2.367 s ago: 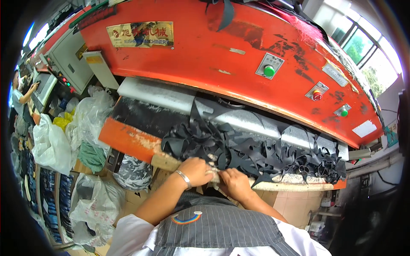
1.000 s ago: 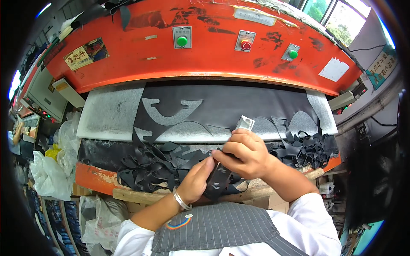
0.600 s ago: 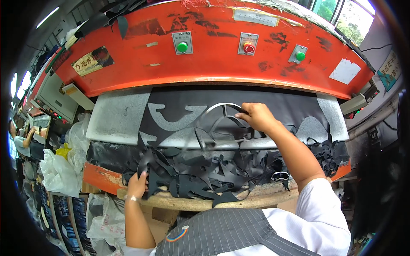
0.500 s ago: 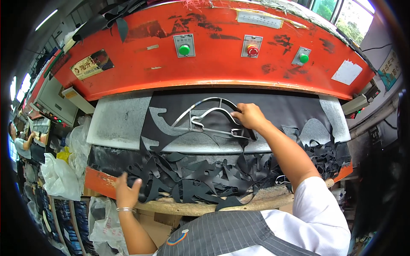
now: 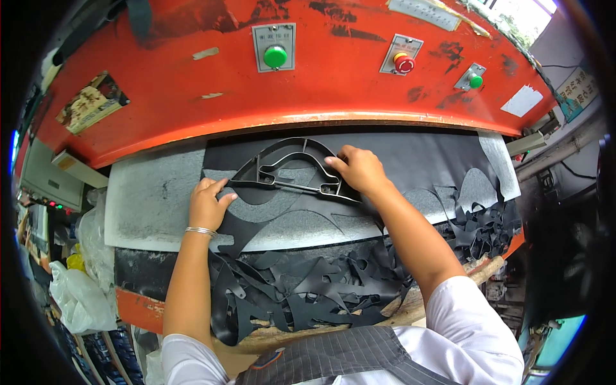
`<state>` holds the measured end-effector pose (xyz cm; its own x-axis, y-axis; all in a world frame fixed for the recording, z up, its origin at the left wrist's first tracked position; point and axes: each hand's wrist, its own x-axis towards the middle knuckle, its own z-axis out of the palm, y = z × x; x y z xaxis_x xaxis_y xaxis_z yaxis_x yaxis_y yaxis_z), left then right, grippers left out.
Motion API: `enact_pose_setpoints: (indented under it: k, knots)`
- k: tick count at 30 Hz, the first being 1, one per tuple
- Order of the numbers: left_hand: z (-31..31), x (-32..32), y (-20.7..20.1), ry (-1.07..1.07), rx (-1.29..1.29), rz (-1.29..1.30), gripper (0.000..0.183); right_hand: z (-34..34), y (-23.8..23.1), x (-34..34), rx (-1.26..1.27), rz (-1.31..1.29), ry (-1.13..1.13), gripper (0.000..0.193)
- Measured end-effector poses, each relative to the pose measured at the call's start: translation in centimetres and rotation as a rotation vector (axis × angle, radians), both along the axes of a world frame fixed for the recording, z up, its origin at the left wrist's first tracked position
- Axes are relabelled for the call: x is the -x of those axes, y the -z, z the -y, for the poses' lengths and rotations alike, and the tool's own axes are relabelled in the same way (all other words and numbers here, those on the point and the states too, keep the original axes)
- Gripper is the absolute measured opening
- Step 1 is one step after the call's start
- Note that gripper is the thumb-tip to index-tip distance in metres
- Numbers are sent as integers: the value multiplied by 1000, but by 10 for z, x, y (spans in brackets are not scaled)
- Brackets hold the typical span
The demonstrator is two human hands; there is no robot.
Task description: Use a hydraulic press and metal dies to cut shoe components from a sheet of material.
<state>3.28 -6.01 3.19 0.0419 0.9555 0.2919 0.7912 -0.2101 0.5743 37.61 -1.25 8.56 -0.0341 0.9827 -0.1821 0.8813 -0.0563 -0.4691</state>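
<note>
A curved steel cutting die (image 5: 296, 186) with inner bands and struts lies on a black leather-like sheet (image 5: 417, 151). My right hand (image 5: 360, 172) grips its right side, with the thumb on the inner side of the outer band. At the pointed left end, my left hand (image 5: 208, 204) holds the tip between thumb and fingers. Cut-out gaps in the sheet, just in front of the die, show the pale grey cutting board (image 5: 144, 199) underneath. My palms hide part of the die's ends.
A red press beam (image 5: 192, 96) spans the back, with a green button (image 5: 275, 57), a red stop button (image 5: 404, 63) and another green button (image 5: 475, 81). Black offcuts (image 5: 314, 279) heap along the front edge. White plastic bags (image 5: 80, 298) hang at left.
My left hand has come up from the front edge to the die's left end. The die has turned and settled flat on the sheet, my right hand still on it. The view has shifted closer.
</note>
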Motion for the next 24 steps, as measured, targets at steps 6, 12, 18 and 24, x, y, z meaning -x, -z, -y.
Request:
enact_pose_setpoints:
  k: [6, 12, 18, 24]
  knots:
    - [4, -7, -10, 2, -86, 25, 17, 83, 19, -59, -281, -89, -347, 87]
    - [0, -20, -26, 32, -81, 93, 12, 96, 21, -62, -390, -58, -256, 66]
    - [8, -15, -33, 18, -109, 106, 12, 100, 11, -53, -436, -46, -250, 62]
    - [14, 1, -37, -18, -121, 119, 11, 88, 3, -36, -472, 8, -251, 56]
